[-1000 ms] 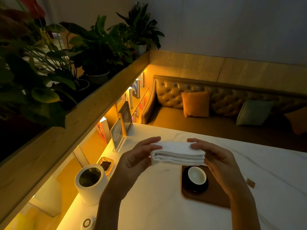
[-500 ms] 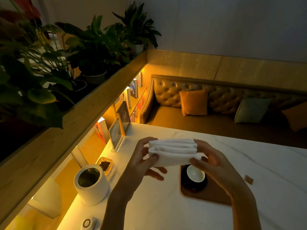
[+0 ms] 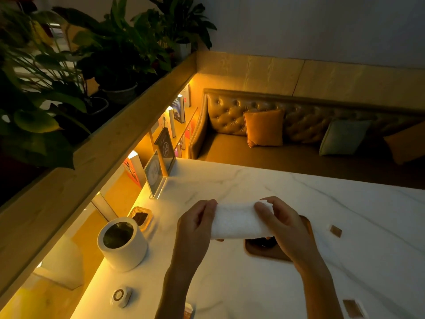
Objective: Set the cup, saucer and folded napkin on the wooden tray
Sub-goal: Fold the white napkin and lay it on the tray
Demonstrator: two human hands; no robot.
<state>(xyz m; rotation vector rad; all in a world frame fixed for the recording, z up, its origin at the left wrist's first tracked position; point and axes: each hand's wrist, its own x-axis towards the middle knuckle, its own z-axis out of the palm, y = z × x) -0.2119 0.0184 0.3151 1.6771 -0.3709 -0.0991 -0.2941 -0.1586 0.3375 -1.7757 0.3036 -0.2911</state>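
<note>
I hold a folded white napkin (image 3: pixel 239 221) above the marble table (image 3: pixel 345 226), my left hand (image 3: pixel 195 229) gripping its left end and my right hand (image 3: pixel 282 226) its right end. Beneath the napkin lies the wooden tray (image 3: pixel 264 253), mostly covered by my right hand. A dark sliver of the black saucer (image 3: pixel 261 241) shows on the tray just under the napkin. The cup is hidden behind the napkin and my right hand.
A white cylindrical holder (image 3: pixel 123 244) stands at the left, with a small amber dish (image 3: pixel 140 218) behind it and a round white call button (image 3: pixel 120 295) in front. Acrylic sign stands (image 3: pixel 156 173) line the lit shelf. Two small brown squares (image 3: pixel 335 231) lie on the table at right.
The napkin has turned so its broad flat face points at me instead of its layered edge, and it has dropped lower, now covering the cup. Both hands keep hold of its ends.
</note>
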